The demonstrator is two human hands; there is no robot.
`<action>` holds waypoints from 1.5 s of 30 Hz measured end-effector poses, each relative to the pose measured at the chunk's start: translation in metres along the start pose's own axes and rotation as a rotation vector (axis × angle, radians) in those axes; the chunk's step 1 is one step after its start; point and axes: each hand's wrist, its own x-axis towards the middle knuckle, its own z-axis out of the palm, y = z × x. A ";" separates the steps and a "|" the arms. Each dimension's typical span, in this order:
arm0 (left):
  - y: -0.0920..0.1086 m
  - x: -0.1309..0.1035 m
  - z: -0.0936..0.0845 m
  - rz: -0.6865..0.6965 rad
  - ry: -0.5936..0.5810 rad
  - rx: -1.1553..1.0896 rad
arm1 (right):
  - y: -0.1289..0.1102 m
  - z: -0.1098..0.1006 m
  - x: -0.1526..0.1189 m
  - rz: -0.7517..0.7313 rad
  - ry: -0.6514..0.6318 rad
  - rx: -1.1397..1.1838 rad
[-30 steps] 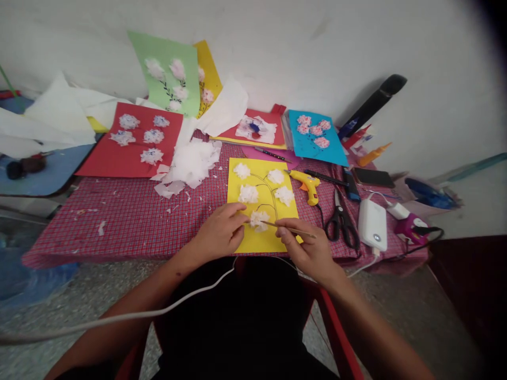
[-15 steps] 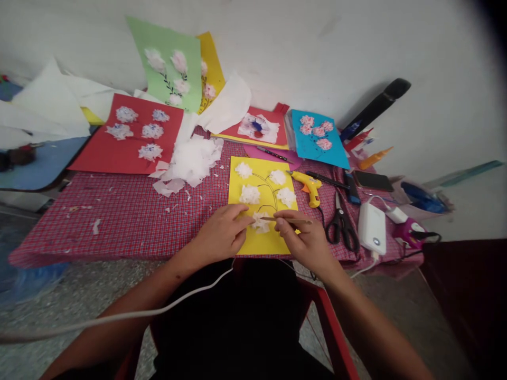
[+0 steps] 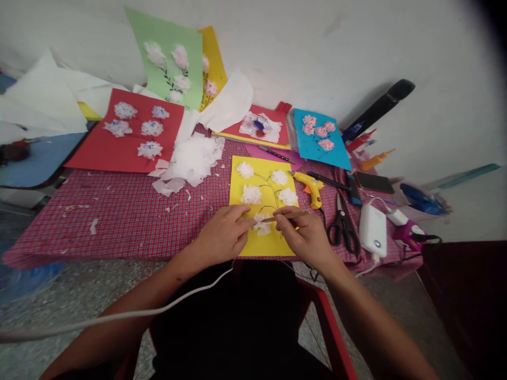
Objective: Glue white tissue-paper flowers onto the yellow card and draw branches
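A yellow sheet (image 3: pixel 259 247) lies at the table's front edge, bearing several white tissue-paper flowers and drawn curved stems. Pinched in my right hand (image 3: pixel 303 232) is a thin wooden stick (image 3: pixel 295 215), its tip at the lowest tissue-paper flower (image 3: pixel 262 224). My left hand (image 3: pixel 226 232) rests over the sheet's left edge with fingers stretched out, the index fingertip at that same flower. Whether the left fingers pinch any tissue is too small to tell. A yellow glue gun (image 3: pixel 312 189) lies just right of the sheet.
Black scissors (image 3: pixel 344 232) and a white power bank (image 3: pixel 373 229) lie on the right. Torn white tissue (image 3: pixel 194 161) is heaped behind my left hand. Finished-looking flower sheets in red (image 3: pixel 93 153), green (image 3: pixel 137 39) and blue (image 3: pixel 311 148) stand or lie at the back. A white cable (image 3: pixel 166 306) crosses my left forearm.
The stick in my right hand has tilted slightly, its rear end now higher. My left hand stays at the lowest flower. The whole view has shifted a little.
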 end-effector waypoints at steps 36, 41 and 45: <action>0.000 0.000 0.000 0.003 -0.018 0.031 | 0.009 0.005 -0.006 0.046 0.060 0.002; 0.002 0.002 -0.002 0.006 -0.043 0.039 | 0.013 0.005 -0.008 0.063 0.054 0.003; 0.003 0.002 -0.003 -0.011 -0.049 0.037 | 0.013 0.004 -0.009 0.054 0.072 0.014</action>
